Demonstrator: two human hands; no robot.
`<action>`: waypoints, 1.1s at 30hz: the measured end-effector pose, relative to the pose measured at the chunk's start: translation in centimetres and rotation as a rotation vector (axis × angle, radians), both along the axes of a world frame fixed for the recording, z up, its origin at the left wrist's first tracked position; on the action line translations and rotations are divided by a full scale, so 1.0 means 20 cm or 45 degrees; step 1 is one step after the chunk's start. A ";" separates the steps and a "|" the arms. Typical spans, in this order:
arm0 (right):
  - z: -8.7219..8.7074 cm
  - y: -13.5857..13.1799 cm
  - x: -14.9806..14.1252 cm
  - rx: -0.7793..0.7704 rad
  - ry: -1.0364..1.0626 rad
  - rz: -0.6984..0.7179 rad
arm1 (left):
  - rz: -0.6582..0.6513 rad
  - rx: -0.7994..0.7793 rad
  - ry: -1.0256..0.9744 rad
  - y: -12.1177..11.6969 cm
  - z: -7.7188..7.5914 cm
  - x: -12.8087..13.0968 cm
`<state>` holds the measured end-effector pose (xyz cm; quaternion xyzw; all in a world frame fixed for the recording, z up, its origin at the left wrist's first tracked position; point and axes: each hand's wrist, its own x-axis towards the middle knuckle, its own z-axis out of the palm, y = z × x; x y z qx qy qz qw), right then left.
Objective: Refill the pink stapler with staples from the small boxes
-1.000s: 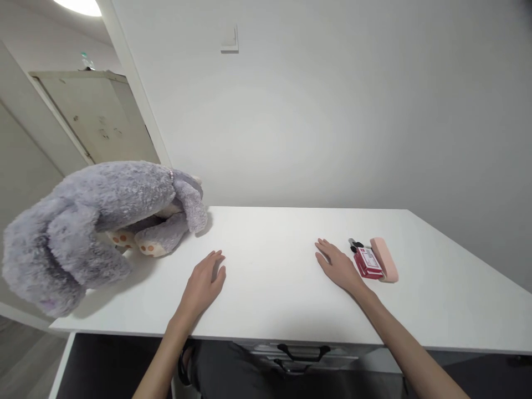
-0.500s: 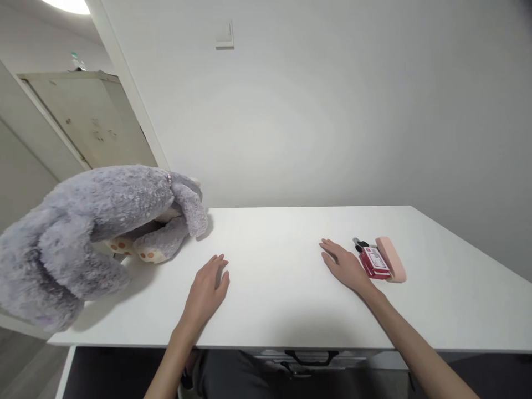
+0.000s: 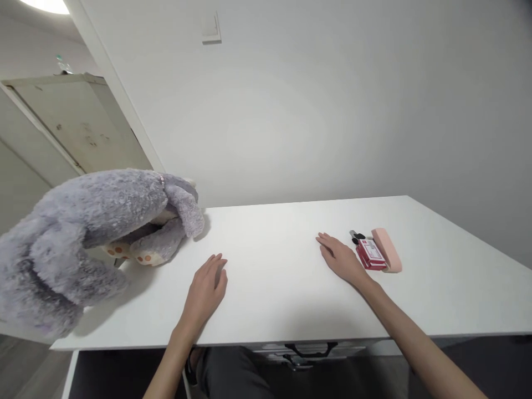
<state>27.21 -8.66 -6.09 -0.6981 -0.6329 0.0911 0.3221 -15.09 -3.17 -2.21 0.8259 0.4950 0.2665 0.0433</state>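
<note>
Right of the big grey-purple plush toy (image 3: 112, 205) on the smooth white counter (image 3: 270, 277), the left hand (image 3: 205, 291) lies palm down, fingers together, thumb apart, holding nothing. Farther right of the toy, the right hand (image 3: 341, 259) rests likewise, its fingers slightly spread. Beyond that hand from the toy sit red-and-white boxes (image 3: 371, 255), a small black-and-silver object (image 3: 356, 238) and a pink elongated case (image 3: 387, 250).

No legible text anywhere, the print on the red-and-white box (image 3: 373, 250) too small to read
</note>
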 end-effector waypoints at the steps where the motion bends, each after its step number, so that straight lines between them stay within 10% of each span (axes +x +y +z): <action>1: 0.00 0.00 0.00 0.010 -0.006 0.002 | 0.002 -0.001 0.004 0.00 0.00 0.00; 22: -0.02 -0.02 -0.05 -0.063 -0.070 0.044 | 0.068 -0.055 -0.043 0.02 0.00 -0.02; 28: 0.08 -0.23 -0.06 -0.120 0.061 0.173 | 0.056 -0.050 -0.048 0.02 -0.01 -0.02; 33: 0.24 -0.48 0.00 0.285 0.200 0.018 | 0.053 -0.006 -0.058 0.02 -0.01 -0.03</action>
